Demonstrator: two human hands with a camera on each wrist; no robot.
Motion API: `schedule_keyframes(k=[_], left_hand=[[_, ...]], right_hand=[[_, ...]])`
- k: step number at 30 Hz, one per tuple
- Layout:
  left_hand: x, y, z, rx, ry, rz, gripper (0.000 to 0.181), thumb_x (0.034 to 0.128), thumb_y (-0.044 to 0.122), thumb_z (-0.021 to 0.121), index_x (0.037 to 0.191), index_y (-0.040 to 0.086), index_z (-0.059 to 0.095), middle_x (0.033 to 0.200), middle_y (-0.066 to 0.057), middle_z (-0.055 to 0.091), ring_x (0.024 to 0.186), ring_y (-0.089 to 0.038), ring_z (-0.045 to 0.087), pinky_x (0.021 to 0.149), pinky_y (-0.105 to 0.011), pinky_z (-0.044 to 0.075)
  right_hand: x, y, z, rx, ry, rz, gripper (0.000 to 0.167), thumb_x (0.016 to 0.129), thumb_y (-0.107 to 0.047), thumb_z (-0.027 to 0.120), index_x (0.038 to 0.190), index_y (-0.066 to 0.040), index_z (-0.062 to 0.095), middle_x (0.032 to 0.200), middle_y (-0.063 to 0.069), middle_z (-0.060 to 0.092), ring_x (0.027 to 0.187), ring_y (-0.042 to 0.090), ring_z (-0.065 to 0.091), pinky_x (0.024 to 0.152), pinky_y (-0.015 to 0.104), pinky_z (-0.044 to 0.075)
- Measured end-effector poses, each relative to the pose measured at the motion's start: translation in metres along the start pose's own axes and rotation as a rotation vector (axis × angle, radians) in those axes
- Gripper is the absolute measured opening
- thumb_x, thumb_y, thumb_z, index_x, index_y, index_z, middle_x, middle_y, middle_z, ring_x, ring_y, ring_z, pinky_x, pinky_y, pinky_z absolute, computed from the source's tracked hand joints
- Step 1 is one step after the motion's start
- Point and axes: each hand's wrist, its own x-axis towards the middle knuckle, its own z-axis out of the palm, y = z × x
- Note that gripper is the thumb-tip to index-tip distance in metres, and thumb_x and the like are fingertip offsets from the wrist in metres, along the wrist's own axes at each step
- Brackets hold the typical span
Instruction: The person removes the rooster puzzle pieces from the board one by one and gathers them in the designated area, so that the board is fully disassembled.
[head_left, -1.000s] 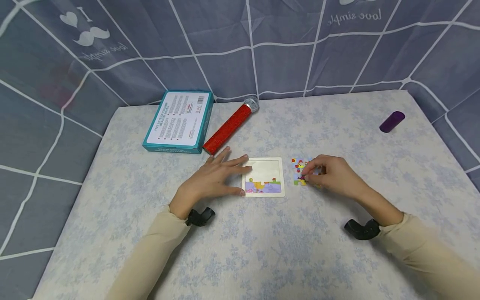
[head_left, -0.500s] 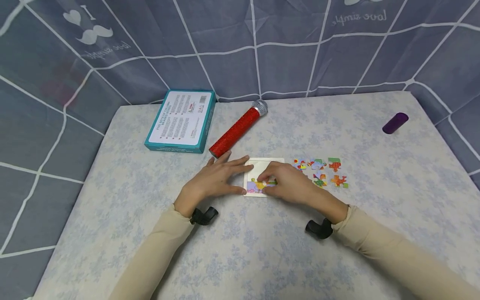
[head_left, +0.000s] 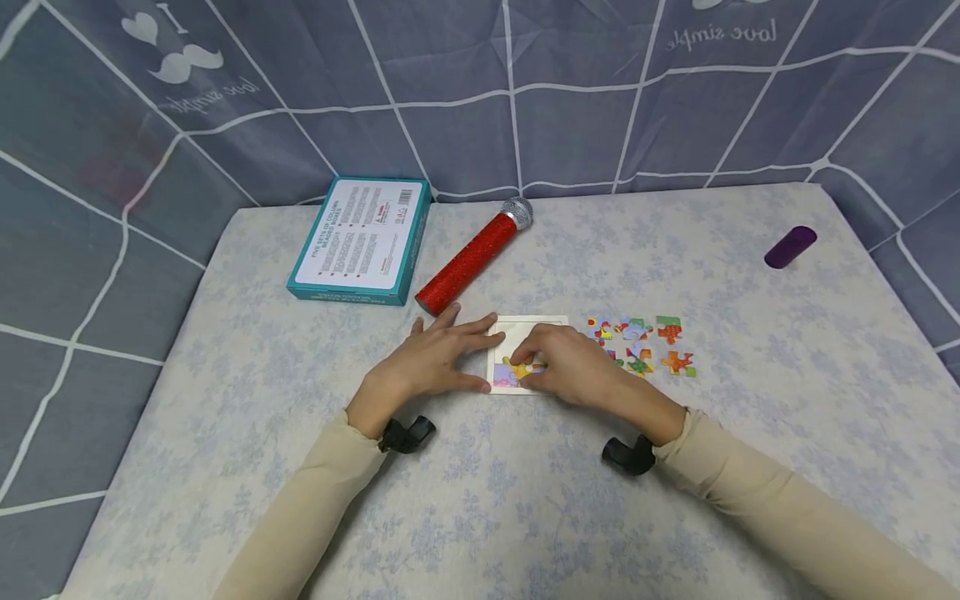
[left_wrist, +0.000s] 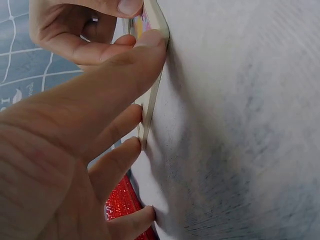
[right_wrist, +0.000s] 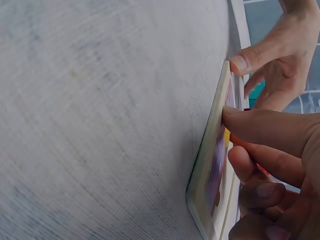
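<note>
A small white puzzle tray (head_left: pixel 528 322) lies on the table, with joined picture pieces (head_left: pixel 504 375) along its near side. My left hand (head_left: pixel 423 362) has its fingers spread, and its thumb and fingertips touch the tray's left edge. Over the tray, my right hand (head_left: pixel 577 367) pinches a puzzle piece down among the joined ones; the fingers mostly hide that piece. In the right wrist view, the right thumb (right_wrist: pixel 245 120) lies over the near rim of the tray (right_wrist: pixel 200 192). Several loose puzzle pieces (head_left: pixel 636 330) lie right of the tray, some partly behind the right hand.
A red glittery microphone (head_left: pixel 468 262) lies just beyond the left hand. Behind it at the left is a teal-edged box (head_left: pixel 360 237). A purple cylinder (head_left: pixel 791 247) lies at the far right. A grey checked curtain (head_left: pixel 570 133) hangs behind the table.
The right hand has moved left from the loose pieces to the tray, carrying a puzzle piece, and has shifted only slightly in the last half second. The left hand stays at the tray's edge.
</note>
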Motion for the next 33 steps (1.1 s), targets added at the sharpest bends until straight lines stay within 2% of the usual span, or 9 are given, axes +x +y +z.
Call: schedule_keyframes(k=[8, 13, 19, 26, 33], left_hand=[[-0.0042, 0.0055, 0.0036, 0.008, 0.031, -0.027, 0.073, 0.0823, 0.042, 0.078, 0.147, 0.027, 0.048, 0.159, 0.007, 0.028, 0.148, -0.04, 0.008, 0.103, -0.079, 0.009], [-0.0054, 0.0072, 0.0049, 0.014, 0.049, -0.022, 0.072, 0.0825, 0.042, 0.078, 0.146, 0.026, 0.049, 0.159, 0.006, 0.028, 0.148, -0.041, 0.009, 0.102, -0.08, 0.009], [-0.0041, 0.0075, 0.0044, 0.007, 0.048, -0.026, 0.072, 0.0815, 0.041, 0.079, 0.146, 0.026, 0.05, 0.159, 0.006, 0.028, 0.148, -0.041, 0.009, 0.101, -0.08, 0.009], [-0.0028, 0.008, 0.0042, -0.011, 0.037, -0.041, 0.073, 0.0806, 0.039, 0.08, 0.146, 0.025, 0.05, 0.159, 0.005, 0.028, 0.148, -0.041, 0.008, 0.1, -0.081, 0.008], [-0.0021, 0.0077, 0.0051, -0.011, 0.037, -0.043, 0.074, 0.0805, 0.04, 0.081, 0.146, 0.026, 0.05, 0.159, 0.006, 0.027, 0.148, -0.041, 0.008, 0.1, -0.081, 0.007]], right_hand=[[0.0016, 0.0018, -0.002, 0.018, -0.013, -0.031, 0.023, 0.081, -0.008, 0.08, 0.104, -0.01, 0.076, 0.101, -0.002, 0.068, 0.089, 0.015, 0.064, 0.078, 0.03, 0.052], [0.0023, 0.0037, -0.0023, 0.039, -0.02, -0.021, 0.024, 0.081, -0.006, 0.078, 0.104, -0.01, 0.076, 0.102, -0.003, 0.068, 0.09, 0.015, 0.064, 0.079, 0.031, 0.052], [0.0017, 0.0023, -0.0006, 0.034, 0.009, -0.017, 0.021, 0.082, -0.006, 0.076, 0.102, -0.009, 0.076, 0.097, -0.003, 0.069, 0.088, 0.014, 0.063, 0.076, 0.031, 0.051], [0.0029, -0.0009, 0.0024, 0.039, 0.029, 0.04, 0.019, 0.081, -0.007, 0.079, 0.099, -0.011, 0.076, 0.094, -0.004, 0.069, 0.085, 0.013, 0.06, 0.074, 0.029, 0.049], [0.0046, 0.0001, 0.0036, 0.058, 0.027, 0.06, 0.019, 0.079, -0.006, 0.081, 0.097, -0.012, 0.076, 0.091, -0.005, 0.068, 0.082, 0.012, 0.059, 0.072, 0.029, 0.049]])
